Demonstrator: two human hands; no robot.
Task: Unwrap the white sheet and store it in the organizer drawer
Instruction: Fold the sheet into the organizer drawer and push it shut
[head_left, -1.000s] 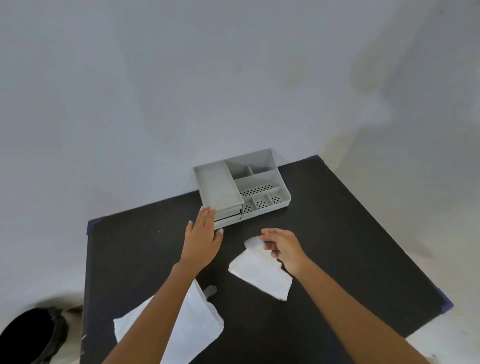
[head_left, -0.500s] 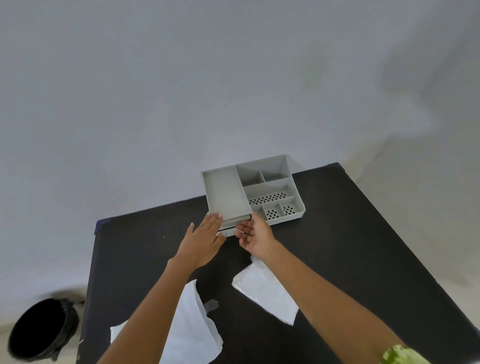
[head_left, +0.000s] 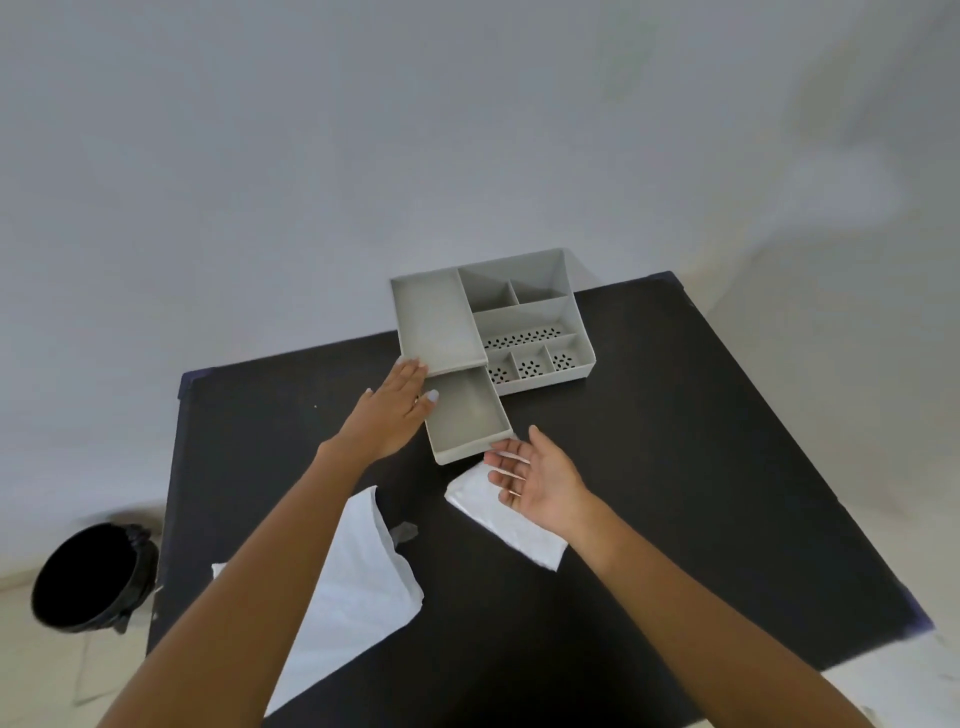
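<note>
On the black desk (head_left: 675, 467), my left hand (head_left: 392, 415) flat and open against the grey organizer (head_left: 519, 312), its drawer (head_left: 467, 421) pulled out, my right hand (head_left: 540, 480) open, palm up, over the white sheet (head_left: 524, 535) near the drawer.

You're in bare indoor room, type unclear, looks like staged recording corner. Cues: plain pale walls (head_left: 260, 156) meeting in corner, black table (head_left: 675, 467) pushed against them, pale floor (head_left: 31, 675), black bin (head_left: 88, 577) left of table. Your only furnishing on table: grey desk organizer (head_left: 524, 322), hints at office use.
</note>
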